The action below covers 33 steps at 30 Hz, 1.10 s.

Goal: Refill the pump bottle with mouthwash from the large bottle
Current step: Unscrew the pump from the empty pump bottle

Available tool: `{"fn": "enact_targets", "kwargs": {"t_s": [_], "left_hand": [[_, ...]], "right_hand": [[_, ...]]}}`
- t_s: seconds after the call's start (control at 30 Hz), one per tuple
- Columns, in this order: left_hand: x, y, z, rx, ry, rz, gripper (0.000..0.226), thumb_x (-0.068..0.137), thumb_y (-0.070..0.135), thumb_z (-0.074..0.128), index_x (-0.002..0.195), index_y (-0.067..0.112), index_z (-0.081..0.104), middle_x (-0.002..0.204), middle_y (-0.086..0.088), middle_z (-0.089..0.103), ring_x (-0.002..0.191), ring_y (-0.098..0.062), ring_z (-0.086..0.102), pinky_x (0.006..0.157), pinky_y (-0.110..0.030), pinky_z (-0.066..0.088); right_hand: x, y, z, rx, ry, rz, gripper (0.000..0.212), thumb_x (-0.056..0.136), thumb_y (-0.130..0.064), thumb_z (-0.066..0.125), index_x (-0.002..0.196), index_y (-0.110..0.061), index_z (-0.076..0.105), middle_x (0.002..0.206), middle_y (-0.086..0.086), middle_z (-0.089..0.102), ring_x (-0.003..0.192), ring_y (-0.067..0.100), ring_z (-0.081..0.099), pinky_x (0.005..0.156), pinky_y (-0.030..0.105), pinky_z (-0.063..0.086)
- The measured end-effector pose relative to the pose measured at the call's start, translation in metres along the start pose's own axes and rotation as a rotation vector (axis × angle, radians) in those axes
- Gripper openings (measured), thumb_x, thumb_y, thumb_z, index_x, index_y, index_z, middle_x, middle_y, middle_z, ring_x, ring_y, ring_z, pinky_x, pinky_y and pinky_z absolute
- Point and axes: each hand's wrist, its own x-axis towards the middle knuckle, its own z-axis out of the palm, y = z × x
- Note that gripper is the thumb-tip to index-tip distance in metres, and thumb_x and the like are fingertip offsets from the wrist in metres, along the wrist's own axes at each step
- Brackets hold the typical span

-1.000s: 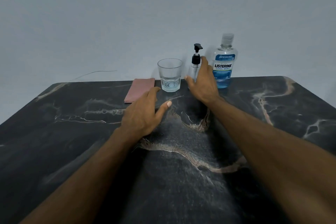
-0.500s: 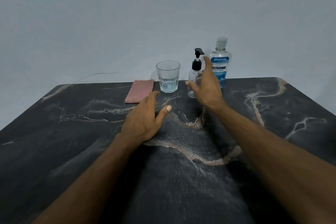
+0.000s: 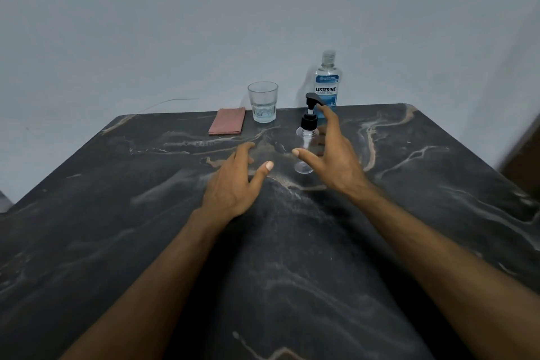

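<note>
Right hand (image 3: pixel 330 161) loosely cups the pump bottle (image 3: pixel 306 143) (grip unclear); left hand (image 3: pixel 233 184), at its 8 o'clock, spread open

Counted on one dark marble table (image 3: pixel 117 213): one pump bottle (image 3: pixel 307 137), one large mouthwash bottle (image 3: pixel 326 79), one drinking glass (image 3: pixel 262 102), one folded pink cloth (image 3: pixel 227 125). Two hands are seen, left hand (image 3: pixel 233 184) and right hand (image 3: pixel 333 155).
</note>
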Motion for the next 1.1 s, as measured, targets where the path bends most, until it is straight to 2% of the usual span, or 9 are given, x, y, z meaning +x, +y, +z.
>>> {"fn": "enact_targets", "kwargs": {"t_s": [0.3, 0.43, 0.6, 0.7, 0.83, 0.93, 1.1], "left_hand": [[-0.037, 0.006, -0.006, -0.043, -0.005, 0.002, 0.061, 0.093, 0.056, 0.043, 0.142, 0.021, 0.033, 0.122, -0.001, 0.059, 0.114, -0.018, 0.054, 0.095, -0.04, 0.046], [-0.035, 0.0, -0.005, -0.101, 0.003, -0.014, 0.059, 0.092, 0.055, 0.044, 0.14, 0.022, 0.035, 0.12, 0.001, 0.059, 0.111, -0.015, 0.055, 0.093, -0.035, 0.045], [-0.021, -0.003, -0.005, -0.235, 0.055, -0.009, 0.051, 0.094, 0.045, 0.05, 0.136, 0.017, 0.042, 0.116, 0.001, 0.06, 0.11, -0.013, 0.056, 0.095, -0.033, 0.046], [-0.012, 0.001, -0.004, -0.301, 0.08, -0.011, 0.048, 0.094, 0.043, 0.05, 0.135, 0.019, 0.044, 0.111, 0.007, 0.059, 0.106, -0.006, 0.056, 0.087, -0.016, 0.043], [0.007, 0.014, -0.002, -0.422, 0.117, -0.012, 0.043, 0.094, 0.039, 0.053, 0.132, 0.021, 0.048, 0.103, 0.022, 0.055, 0.099, 0.009, 0.054, 0.083, -0.011, 0.042], [0.021, 0.025, 0.0, -0.509, 0.104, 0.014, 0.043, 0.093, 0.039, 0.056, 0.132, 0.023, 0.048, 0.111, 0.022, 0.055, 0.101, 0.015, 0.051, 0.077, -0.002, 0.041], [0.037, 0.042, 0.009, -0.678, 0.015, 0.073, 0.045, 0.092, 0.028, 0.061, 0.135, 0.019, 0.051, 0.13, 0.01, 0.058, 0.121, 0.0, 0.052, 0.091, -0.01, 0.044]], "right_hand": [[-0.03, -0.01, 0.003, 0.024, 0.017, -0.024, 0.093, 0.081, -0.029, 0.076, 0.147, -0.036, 0.011, 0.138, 0.006, 0.053, 0.118, 0.023, 0.057, 0.097, 0.048, 0.05], [-0.029, -0.01, 0.012, 0.032, 0.019, -0.036, 0.091, 0.081, -0.031, 0.076, 0.146, -0.038, 0.013, 0.136, 0.006, 0.053, 0.112, 0.014, 0.054, 0.096, 0.042, 0.051], [-0.028, -0.006, 0.026, 0.08, -0.01, -0.06, 0.088, 0.081, -0.034, 0.074, 0.146, -0.04, 0.014, 0.12, -0.008, 0.052, 0.111, 0.011, 0.055, 0.091, 0.033, 0.05], [-0.026, 0.0, 0.029, 0.083, -0.02, -0.069, 0.086, 0.082, -0.037, 0.073, 0.147, -0.037, 0.017, 0.121, -0.007, 0.052, 0.108, 0.008, 0.055, 0.091, 0.031, 0.05], [-0.022, 0.009, 0.031, 0.077, -0.028, -0.081, 0.069, 0.084, -0.038, 0.071, 0.141, -0.025, 0.033, 0.131, -0.002, 0.056, 0.111, 0.007, 0.055, 0.094, 0.035, 0.052], [-0.018, 0.012, 0.034, 0.089, -0.025, -0.068, 0.065, 0.084, -0.038, 0.071, 0.137, -0.02, 0.039, 0.131, -0.001, 0.056, 0.111, 0.006, 0.054, 0.095, 0.033, 0.052], [-0.015, 0.015, 0.036, 0.1, -0.026, -0.078, 0.061, 0.084, -0.036, 0.071, 0.136, -0.019, 0.043, 0.126, -0.001, 0.06, 0.111, 0.008, 0.057, 0.094, 0.028, 0.051]]}}
